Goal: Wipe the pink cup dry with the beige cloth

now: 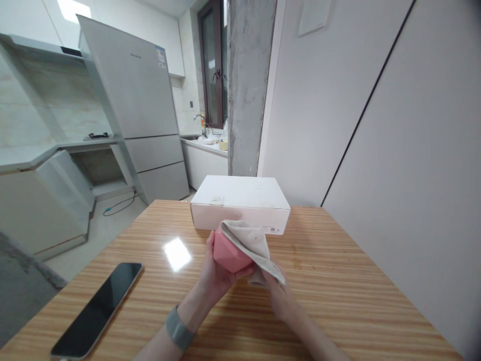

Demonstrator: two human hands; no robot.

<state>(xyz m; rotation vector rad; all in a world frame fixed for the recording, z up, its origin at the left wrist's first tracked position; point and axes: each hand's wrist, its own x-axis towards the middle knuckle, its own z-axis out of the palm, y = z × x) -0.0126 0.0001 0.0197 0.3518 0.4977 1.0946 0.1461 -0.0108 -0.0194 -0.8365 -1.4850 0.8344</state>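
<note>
The left hand (222, 275) cups a pink faceted vessel (230, 252) from below, fingers (209, 245) wrapped up its near side. The right hand (278, 296) is just beside it, bunching a beige cloth (251, 241) that drapes over the vessel's top & far side. Hands close together, both clamped on the vessel/cloth bundle, w/ cloth btwn right hand & vessel. Bundle sits approx mid-frame over a wood-striped tabletop (330, 271), just in front of a white box (240, 198); can't tell if it's touching the tabletop. Grey band (179, 328) on left wrist. Black smartphone (96, 310) lies flat well off to the left.

Risks: vessel looks glossy, so it could slip from the left hand if the grip eases or the right hand tugs the cloth hard. Material unclear, but if ceramic, a drop onto the hard tabletop could chip or crack it. Loose cloth corner could catch the box edge if pulled that way. Knuckles working close to the box could also nudge it out of place.
</note>
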